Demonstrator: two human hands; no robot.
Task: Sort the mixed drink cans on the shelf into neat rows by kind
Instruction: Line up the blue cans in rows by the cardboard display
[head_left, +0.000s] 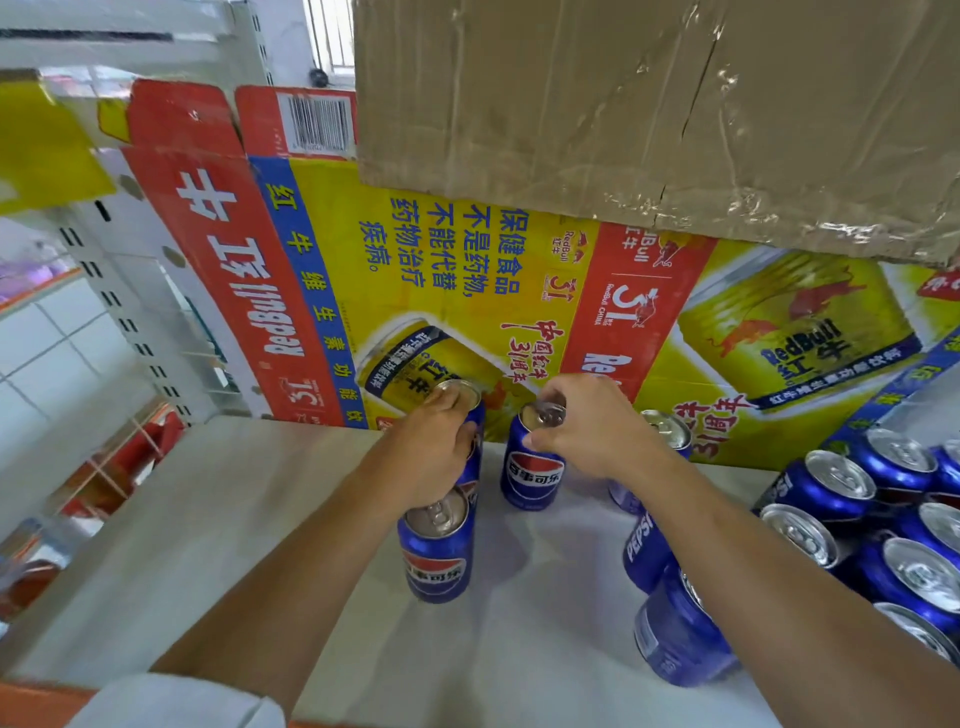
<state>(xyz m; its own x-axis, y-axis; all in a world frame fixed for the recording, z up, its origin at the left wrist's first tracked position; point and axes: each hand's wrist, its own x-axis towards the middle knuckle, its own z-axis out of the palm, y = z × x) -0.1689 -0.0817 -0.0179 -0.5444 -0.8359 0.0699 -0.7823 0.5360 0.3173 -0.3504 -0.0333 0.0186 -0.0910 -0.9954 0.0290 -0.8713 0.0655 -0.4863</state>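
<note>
Gripping an upright blue aluminium cola can (476, 419) on the pale shelf (234, 519), the left hand (434, 452) sits at nine o'clock of the right hand (587, 426), which pinches a second blue can (532, 475). A third blue can (439, 551) at six o'clock could topple if the left wrist drags back.

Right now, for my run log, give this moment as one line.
left hand: grips rear blue can from above | right hand: pinches Pepsi can top | both cans upright | shelf: more blue cans clustered right
</note>
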